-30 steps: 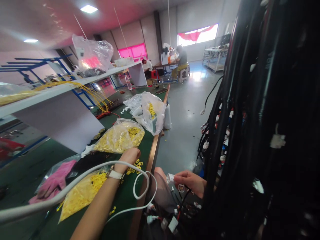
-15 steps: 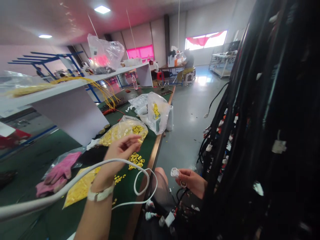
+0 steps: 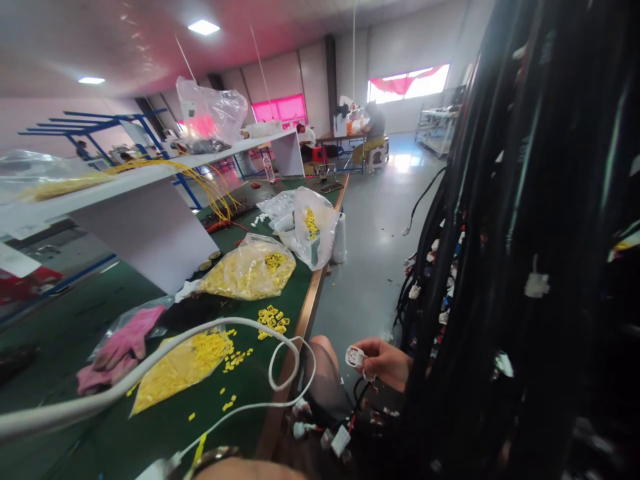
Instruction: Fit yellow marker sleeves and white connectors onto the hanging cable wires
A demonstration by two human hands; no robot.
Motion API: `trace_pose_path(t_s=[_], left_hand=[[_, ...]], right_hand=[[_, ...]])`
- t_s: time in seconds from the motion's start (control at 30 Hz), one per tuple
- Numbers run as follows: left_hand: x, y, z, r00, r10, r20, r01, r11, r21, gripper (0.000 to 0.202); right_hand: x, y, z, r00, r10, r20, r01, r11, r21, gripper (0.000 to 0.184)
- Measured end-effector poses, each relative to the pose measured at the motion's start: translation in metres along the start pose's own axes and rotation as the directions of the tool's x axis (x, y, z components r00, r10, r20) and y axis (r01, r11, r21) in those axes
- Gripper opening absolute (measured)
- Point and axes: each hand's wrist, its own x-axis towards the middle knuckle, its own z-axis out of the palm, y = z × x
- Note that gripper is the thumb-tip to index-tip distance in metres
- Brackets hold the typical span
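My right hand (image 3: 387, 363) is held low beyond the bench edge, over my lap, fingers pinched on a small white connector (image 3: 355, 356) with dark wires hanging from it. Only the wrist of my left hand (image 3: 235, 467), wearing a watch, shows at the bottom edge; its fingers are hidden. Loose yellow clips (image 3: 273, 320) lie on the green bench (image 3: 165, 413), between a torn bag of yellow clips (image 3: 183, 367) and a fuller clear bag of yellow clips (image 3: 250, 270). A white cable (image 3: 280, 353) loops across the bench in front of me.
A thick curtain of black wire harnesses (image 3: 500, 267) hangs at the right. Pink gloves (image 3: 120, 343) lie at the left, more plastic bags (image 3: 310, 223) stand farther along the bench, and a white shelf (image 3: 150, 200) runs above it. A person sits at a far table (image 3: 373, 127).
My left hand lifted from the loose yellow clips and drew back to the bottom edge. My right hand turned the white connector slightly and stayed in place.
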Motion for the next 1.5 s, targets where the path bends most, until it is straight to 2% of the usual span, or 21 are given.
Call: trace_pose_path(t_s=[0.03,0.13,0.17,0.23,0.3,0.37,0.47,0.57,0.83,1.13,1.2,1.23,1.37,1.43,1.5], left_hand=[[0.004,0.003,0.009,1.0,0.002,0.008,-0.002,1.0,0.022,0.033],[0.02,0.005,0.03,1.0,-0.013,0.026,0.014,0.999,-0.047,0.02],[0.027,0.002,0.035,0.999,-0.038,-0.003,0.037,0.997,-0.074,0.019],[0.043,-0.01,0.042,0.983,-0.123,-0.137,0.103,0.984,-0.147,0.016],[0.056,-0.025,0.045,0.934,-0.211,-0.288,0.14,0.958,-0.249,0.016],[0.064,-0.04,0.046,0.896,-0.275,-0.349,0.145,0.924,-0.355,0.016],[0.069,-0.055,0.047,0.867,-0.373,-0.33,0.174,0.848,-0.501,0.02],[0.07,-0.063,0.05,0.858,-0.414,-0.304,0.186,0.802,-0.568,0.022],[0.072,-0.076,0.057,0.851,-0.387,-0.355,0.166,0.84,-0.517,0.023],[0.073,-0.085,0.07,0.823,-0.473,-0.316,0.187,0.75,-0.635,0.031],[0.072,-0.085,0.071,0.824,-0.5,-0.266,0.183,0.68,-0.71,0.034],[0.072,-0.084,0.071,0.828,-0.519,-0.213,0.19,0.617,-0.763,0.037],[0.069,-0.08,0.067,0.844,-0.516,0.144,0.326,0.281,-0.903,0.042],[0.069,-0.081,0.066,0.841,-0.481,0.248,0.378,0.193,-0.906,0.041],[0.069,-0.082,0.066,0.847,-0.454,0.276,0.382,0.161,-0.91,0.04]], right_hand=[[-0.001,0.0,0.0,1.0,0.007,0.001,-0.007,1.0,-0.003,0.039],[-0.005,-0.002,0.0,1.0,0.014,-0.008,-0.014,1.0,-0.02,0.038],[-0.006,-0.002,0.0,1.0,0.016,-0.011,-0.016,0.999,-0.028,0.037],[-0.007,-0.003,-0.002,1.0,0.016,-0.024,-0.018,0.999,-0.049,0.036],[-0.007,-0.003,-0.004,0.999,0.003,-0.05,-0.007,0.997,-0.077,0.038],[-0.006,-0.002,-0.006,0.997,-0.025,-0.075,0.017,0.994,-0.106,0.038],[-0.004,-0.002,-0.009,0.995,-0.054,-0.085,0.042,0.99,-0.137,0.035],[-0.002,-0.001,-0.011,0.994,-0.061,-0.094,0.046,0.987,-0.156,0.033],[0.002,0.0,-0.013,0.985,-0.035,-0.17,0.008,0.987,-0.158,0.034],[0.002,0.001,-0.016,0.99,-0.033,-0.138,0.01,0.987,-0.163,0.034],[0.002,0.0,-0.015,0.991,-0.032,-0.129,0.01,0.987,-0.163,0.033],[0.003,-0.001,-0.014,0.993,-0.035,-0.116,0.016,0.986,-0.164,0.032],[0.002,-0.004,-0.008,0.999,-0.039,-0.032,0.033,0.987,-0.16,0.026],[0.0,-0.005,-0.006,0.999,-0.035,-0.014,0.032,0.987,-0.157,0.024],[-0.002,-0.006,-0.004,0.999,-0.029,-0.021,0.025,0.985,-0.169,0.023]])
